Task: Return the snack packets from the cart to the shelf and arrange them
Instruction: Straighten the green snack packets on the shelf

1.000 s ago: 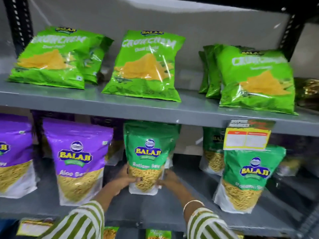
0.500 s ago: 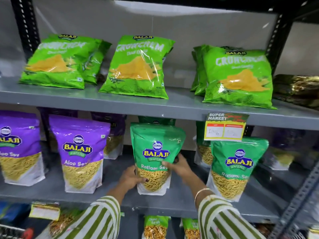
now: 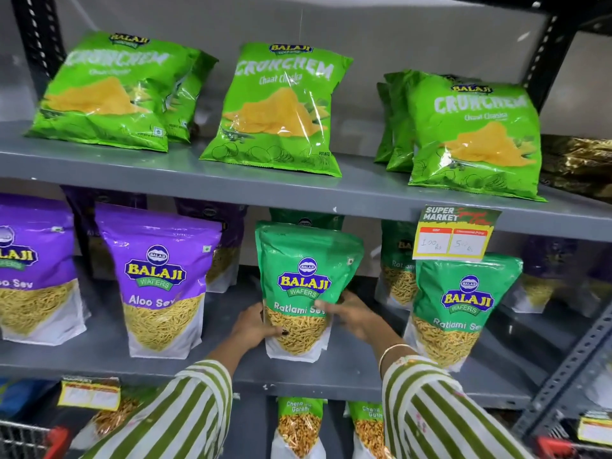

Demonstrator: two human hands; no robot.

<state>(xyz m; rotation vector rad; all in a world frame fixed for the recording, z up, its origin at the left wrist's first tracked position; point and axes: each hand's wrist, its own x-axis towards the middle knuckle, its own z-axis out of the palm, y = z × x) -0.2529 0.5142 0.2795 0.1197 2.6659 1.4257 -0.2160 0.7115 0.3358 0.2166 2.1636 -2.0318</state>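
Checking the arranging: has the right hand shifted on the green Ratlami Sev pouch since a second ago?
Yes. The right hand climbed from the Ratlami Sev pouch's bottom corner to its label band.

The snack packets [image 3: 303, 286] are glossy plastic film that catches glare. The shelf [image 3: 231, 185] is smooth, matt grey-painted metal. The price tag [image 3: 453, 231] looks like paper; the sleeves [image 3: 185, 415] are striped cloth.
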